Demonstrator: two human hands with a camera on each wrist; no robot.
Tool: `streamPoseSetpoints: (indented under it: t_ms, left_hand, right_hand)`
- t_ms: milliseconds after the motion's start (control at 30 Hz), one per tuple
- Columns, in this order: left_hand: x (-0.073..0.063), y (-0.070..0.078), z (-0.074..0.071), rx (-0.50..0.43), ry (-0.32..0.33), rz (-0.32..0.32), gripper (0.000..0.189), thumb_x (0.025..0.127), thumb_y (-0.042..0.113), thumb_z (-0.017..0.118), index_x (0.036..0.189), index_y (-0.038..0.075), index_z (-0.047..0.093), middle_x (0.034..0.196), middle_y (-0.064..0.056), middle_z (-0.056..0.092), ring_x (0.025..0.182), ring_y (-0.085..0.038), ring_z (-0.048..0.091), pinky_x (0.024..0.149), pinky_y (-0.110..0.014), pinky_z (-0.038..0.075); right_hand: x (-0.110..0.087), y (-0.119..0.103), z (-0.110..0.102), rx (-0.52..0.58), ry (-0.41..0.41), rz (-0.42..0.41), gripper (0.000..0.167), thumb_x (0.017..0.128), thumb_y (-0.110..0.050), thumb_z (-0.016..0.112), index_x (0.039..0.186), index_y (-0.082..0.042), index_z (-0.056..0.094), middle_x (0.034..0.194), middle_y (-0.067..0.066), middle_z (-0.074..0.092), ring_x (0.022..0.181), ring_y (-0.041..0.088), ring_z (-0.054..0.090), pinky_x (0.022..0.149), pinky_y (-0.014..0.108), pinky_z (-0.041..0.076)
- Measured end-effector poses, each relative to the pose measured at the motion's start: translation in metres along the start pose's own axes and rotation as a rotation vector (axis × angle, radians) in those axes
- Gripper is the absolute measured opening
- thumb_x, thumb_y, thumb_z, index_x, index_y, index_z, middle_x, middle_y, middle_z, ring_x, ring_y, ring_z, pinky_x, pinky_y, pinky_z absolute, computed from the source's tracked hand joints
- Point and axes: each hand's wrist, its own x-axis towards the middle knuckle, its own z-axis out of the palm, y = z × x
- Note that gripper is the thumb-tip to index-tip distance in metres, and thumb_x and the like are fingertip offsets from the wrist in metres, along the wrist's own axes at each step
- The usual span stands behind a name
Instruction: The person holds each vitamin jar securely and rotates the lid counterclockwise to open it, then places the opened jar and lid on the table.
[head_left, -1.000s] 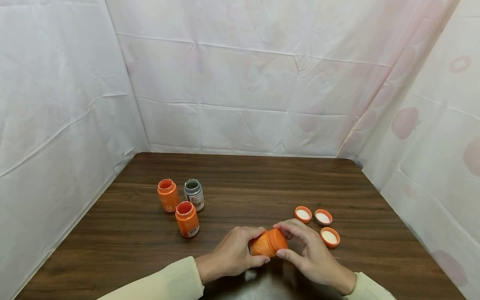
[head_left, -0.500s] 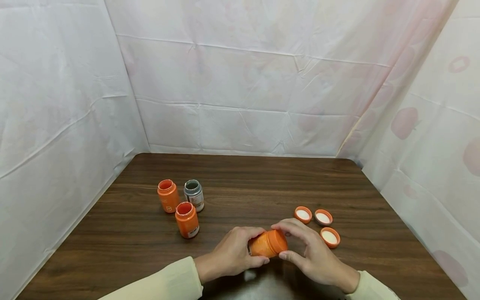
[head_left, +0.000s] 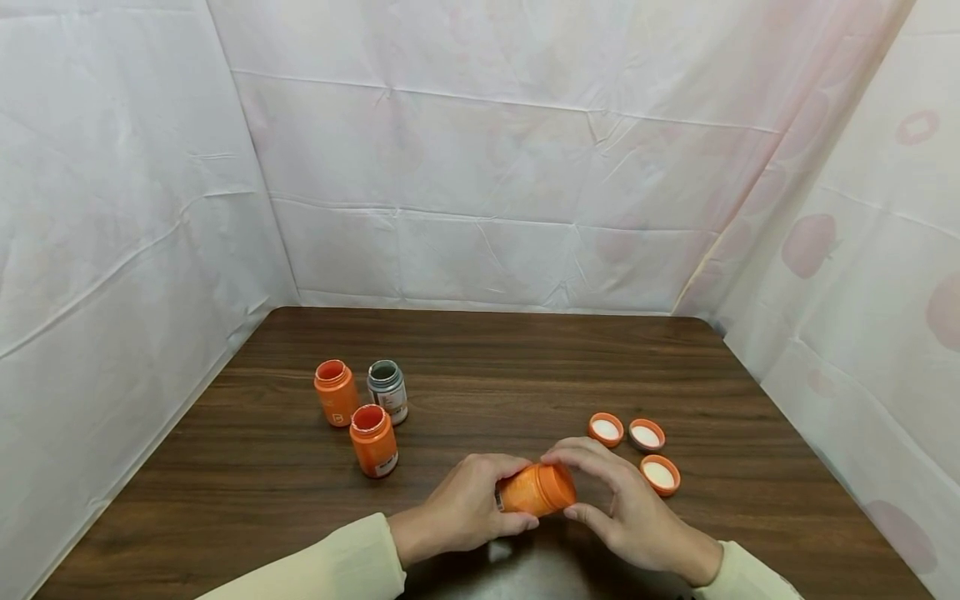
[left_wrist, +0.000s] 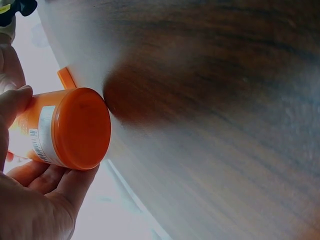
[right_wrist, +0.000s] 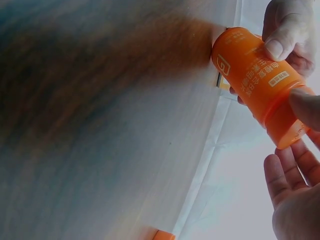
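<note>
My left hand (head_left: 468,504) grips the body of an orange bottle (head_left: 525,492), fingers on one side and thumb on the other. The bottle tilts low over the table, its capped end toward the right. My right hand (head_left: 637,517) holds the orange bottle cap (head_left: 558,486) between thumb and fingers. In the left wrist view the round base of the bottle (left_wrist: 82,130) faces the camera, with a white barcode label beside it. Pale print marks the bottle (right_wrist: 252,75) in the right wrist view, where the right thumb lies on the cap (right_wrist: 285,125).
Left on the dark wooden table (head_left: 480,358) stand three uncapped bottles: an orange one (head_left: 337,402), a grey one (head_left: 390,398) and a nearer orange one (head_left: 375,450). Three upturned caps lie right: one cap (head_left: 606,428), a dark-sided cap (head_left: 647,434) and a nearer cap (head_left: 660,474). Pale cloth surrounds them.
The right thumb has slid slightly rightward and down along the cap, and the right fingertips have shifted a little left over it. The left hand and bottle have barely moved.
</note>
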Motion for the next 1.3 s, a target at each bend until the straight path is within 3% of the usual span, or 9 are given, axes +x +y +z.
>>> streamPoseSetpoints:
  t_ms: [300,533,700,900,1300]
  left_hand:
    - [0.0004,-0.0012,0.0003,-0.003,0.007,0.021,0.045,0.08,0.028,0.09,0.121,0.021,0.072,0.111,0.013,0.07,0.09,0.003,0.06,0.08,-0.02,0.05]
    - [-0.0008,-0.0017,0.0006,-0.005,0.018,0.019,0.045,0.08,0.028,0.09,0.12,0.02,0.072,0.109,0.011,0.07,0.088,0.002,0.059,0.078,-0.019,0.05]
    - [-0.001,-0.0009,0.0004,-0.012,0.012,0.006,0.044,0.081,0.029,0.09,0.12,0.02,0.072,0.109,0.011,0.07,0.088,0.002,0.059,0.078,-0.02,0.05]
    - [-0.001,-0.0005,-0.0001,-0.04,0.009,-0.012,0.045,0.081,0.029,0.09,0.121,0.019,0.072,0.111,0.011,0.069,0.089,0.002,0.06,0.078,-0.02,0.051]
    - [-0.0014,-0.0019,0.0005,-0.036,0.019,-0.002,0.044,0.081,0.029,0.09,0.12,0.019,0.072,0.112,0.01,0.07,0.09,0.002,0.06,0.079,-0.019,0.051]
  right_hand:
    - [-0.0012,0.0005,-0.001,-0.026,-0.01,0.017,0.081,0.065,0.02,0.085,0.136,-0.009,0.059,0.136,0.005,0.057,0.124,0.023,0.057,0.107,0.02,0.04]
    - [0.0013,-0.0032,-0.0027,-0.08,0.032,0.061,0.078,0.075,-0.004,0.091,0.143,-0.016,0.055,0.139,0.0,0.058,0.124,0.021,0.058,0.101,0.024,0.047]
    - [0.002,-0.0053,-0.0023,-0.165,0.094,0.146,0.063,0.083,-0.023,0.088,0.138,-0.023,0.058,0.126,-0.009,0.064,0.106,0.011,0.059,0.086,0.027,0.051]
    - [0.0014,-0.0066,-0.0014,-0.23,0.119,0.235,0.051,0.084,-0.032,0.087,0.129,-0.027,0.062,0.105,-0.013,0.063,0.091,0.005,0.058,0.074,0.027,0.048]
    - [0.0026,-0.0061,0.0012,-0.24,0.118,0.33,0.03,0.085,-0.037,0.085,0.11,-0.029,0.069,0.092,-0.016,0.064,0.083,0.005,0.057,0.068,0.029,0.049]
